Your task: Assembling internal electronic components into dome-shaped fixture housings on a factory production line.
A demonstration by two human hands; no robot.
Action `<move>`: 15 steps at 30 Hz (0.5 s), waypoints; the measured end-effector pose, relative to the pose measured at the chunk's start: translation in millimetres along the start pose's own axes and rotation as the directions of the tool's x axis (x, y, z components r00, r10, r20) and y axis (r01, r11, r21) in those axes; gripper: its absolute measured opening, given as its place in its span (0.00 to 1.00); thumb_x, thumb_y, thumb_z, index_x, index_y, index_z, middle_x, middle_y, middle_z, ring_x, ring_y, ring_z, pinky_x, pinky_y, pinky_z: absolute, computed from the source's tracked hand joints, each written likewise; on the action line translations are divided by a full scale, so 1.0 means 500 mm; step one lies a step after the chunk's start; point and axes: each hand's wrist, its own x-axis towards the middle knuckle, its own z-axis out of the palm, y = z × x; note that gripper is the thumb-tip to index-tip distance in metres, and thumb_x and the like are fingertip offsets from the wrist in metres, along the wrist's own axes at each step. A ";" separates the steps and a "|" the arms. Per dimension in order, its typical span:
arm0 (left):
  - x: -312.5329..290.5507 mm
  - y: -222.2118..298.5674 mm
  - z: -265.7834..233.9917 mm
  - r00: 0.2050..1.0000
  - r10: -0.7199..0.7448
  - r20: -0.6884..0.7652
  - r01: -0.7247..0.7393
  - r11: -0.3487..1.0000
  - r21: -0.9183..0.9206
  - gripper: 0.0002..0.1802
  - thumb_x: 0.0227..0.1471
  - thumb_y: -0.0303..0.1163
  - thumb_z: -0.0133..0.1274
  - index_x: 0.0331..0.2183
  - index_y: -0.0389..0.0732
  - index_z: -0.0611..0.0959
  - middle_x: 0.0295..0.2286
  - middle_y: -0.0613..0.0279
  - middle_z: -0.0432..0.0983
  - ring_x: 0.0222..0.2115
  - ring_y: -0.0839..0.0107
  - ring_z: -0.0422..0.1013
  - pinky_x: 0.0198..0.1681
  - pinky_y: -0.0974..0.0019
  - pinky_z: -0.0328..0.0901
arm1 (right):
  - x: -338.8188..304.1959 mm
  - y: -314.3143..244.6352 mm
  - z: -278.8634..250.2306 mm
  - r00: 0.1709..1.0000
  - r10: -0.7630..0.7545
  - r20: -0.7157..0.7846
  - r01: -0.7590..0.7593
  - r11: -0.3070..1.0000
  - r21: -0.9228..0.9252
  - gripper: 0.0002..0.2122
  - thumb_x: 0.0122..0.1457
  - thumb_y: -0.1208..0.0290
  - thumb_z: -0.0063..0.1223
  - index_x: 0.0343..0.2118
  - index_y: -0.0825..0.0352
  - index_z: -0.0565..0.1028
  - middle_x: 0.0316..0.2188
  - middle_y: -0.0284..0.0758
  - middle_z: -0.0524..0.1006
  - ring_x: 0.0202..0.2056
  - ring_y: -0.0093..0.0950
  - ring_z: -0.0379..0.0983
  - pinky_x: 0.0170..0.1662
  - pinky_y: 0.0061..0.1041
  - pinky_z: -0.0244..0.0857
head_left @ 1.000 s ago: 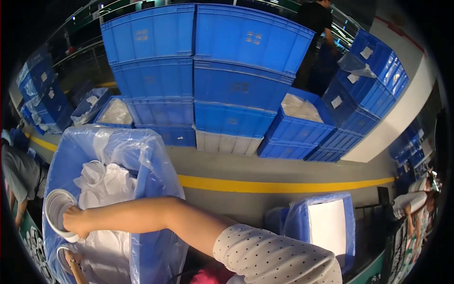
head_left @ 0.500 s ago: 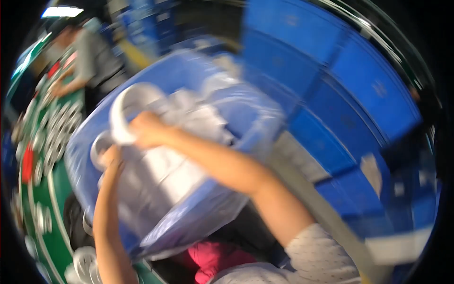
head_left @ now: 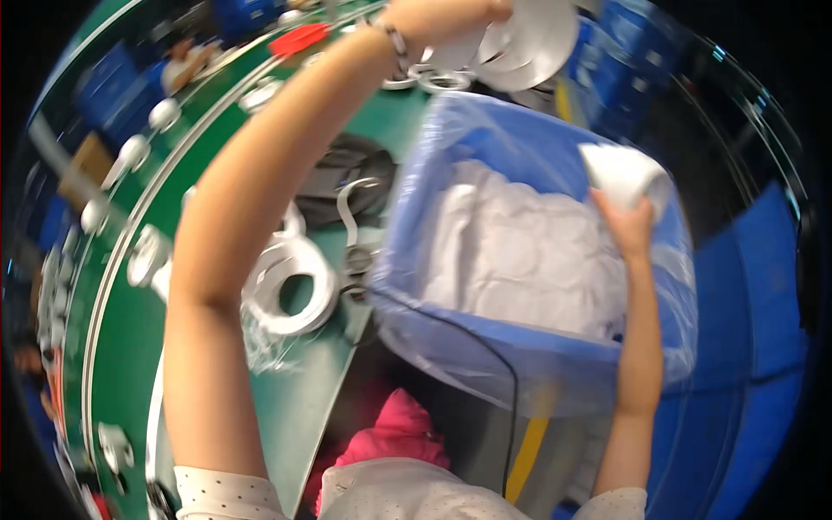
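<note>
Head view: the right grip (head_left: pixel 629 227) is closed on a curled white piece (head_left: pixel 626 172), which shows over the right side of a blue bin (head_left: pixel 400 204) lined with clear plastic; white material (head_left: pixel 520 251) fills much of its inside. The left grip (head_left: pixel 459 16) is at the top edge, next to round white parts (head_left: pixel 533 52); whether it holds one, I cannot tell. White rings (head_left: pixel 317 290) lie on the green tabletop (head_left: pixel 299 416).
</note>
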 end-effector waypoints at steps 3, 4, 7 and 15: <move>-0.080 0.111 -0.282 0.676 -0.721 0.152 0.632 0.462 -0.623 0.07 0.38 0.30 0.50 0.23 0.36 0.74 0.21 0.61 0.68 0.22 0.72 0.66 0.29 0.70 0.62 | -0.011 -0.052 -0.025 0.992 0.118 -0.033 -0.112 0.983 0.148 0.20 0.36 0.73 0.64 0.36 0.72 0.72 0.33 0.35 0.73 0.33 0.25 0.70 0.38 0.22 0.62; -0.132 0.082 -0.380 0.808 -0.419 0.414 0.408 -0.108 -0.906 0.06 0.37 0.29 0.50 0.23 0.37 0.74 0.20 0.62 0.67 0.21 0.73 0.65 0.29 0.68 0.63 | -0.015 -0.057 -0.010 0.999 0.024 -0.049 -0.012 0.971 0.238 0.20 0.37 0.74 0.64 0.36 0.73 0.71 0.34 0.35 0.73 0.34 0.24 0.69 0.40 0.21 0.61; -0.261 0.054 -0.495 0.966 -0.083 0.243 0.150 -0.588 -0.795 0.06 0.37 0.30 0.47 0.22 0.38 0.73 0.17 0.63 0.65 0.20 0.74 0.63 0.31 0.64 0.62 | -0.051 -0.084 -0.017 0.989 0.050 -0.140 0.023 0.879 0.476 0.16 0.43 0.78 0.56 0.38 0.74 0.70 0.34 0.36 0.72 0.34 0.24 0.69 0.40 0.22 0.62; -0.660 0.310 -0.715 0.213 -0.972 -0.100 0.536 0.202 -0.820 0.14 0.41 0.35 0.40 0.24 0.32 0.71 0.17 0.55 0.66 0.22 0.59 0.69 0.25 0.63 0.65 | -0.318 -0.361 0.085 0.852 -0.264 0.453 -0.500 -0.149 0.853 0.26 0.37 0.69 0.51 0.43 0.64 0.59 0.30 0.31 0.65 0.30 0.17 0.62 0.38 0.24 0.55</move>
